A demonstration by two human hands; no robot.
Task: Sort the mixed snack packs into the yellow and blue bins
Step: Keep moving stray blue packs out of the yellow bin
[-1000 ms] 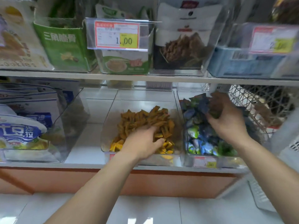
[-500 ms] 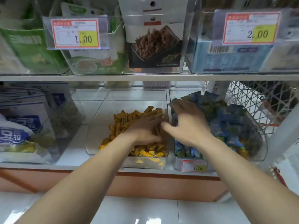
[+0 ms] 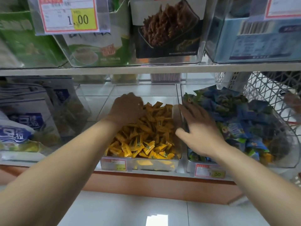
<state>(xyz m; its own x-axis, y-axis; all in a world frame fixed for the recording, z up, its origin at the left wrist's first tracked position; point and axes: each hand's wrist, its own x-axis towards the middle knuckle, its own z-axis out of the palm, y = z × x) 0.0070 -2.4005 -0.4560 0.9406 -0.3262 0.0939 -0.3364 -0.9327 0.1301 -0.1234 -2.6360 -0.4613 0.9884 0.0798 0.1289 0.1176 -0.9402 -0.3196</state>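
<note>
Left hand (image 3: 127, 110) sits on the yellow packs (image 3: 146, 144), its fingers hidden, so I cannot tell its hold. Right hand (image 3: 200, 132) lies flat, fingers straight, by the blue packs (image 3: 244, 121).

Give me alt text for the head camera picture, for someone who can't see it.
Two hands reach into clear bins on a shop shelf: the left hand sits in the yellow snack packs, its fingers hidden, and the right hand, fingers spread, lies at the left edge of the blue packs.

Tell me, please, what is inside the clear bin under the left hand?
Yellow snack packs heap in the clear bin. The left hand covers some at the back; whether its fingers grip one is hidden.
</note>
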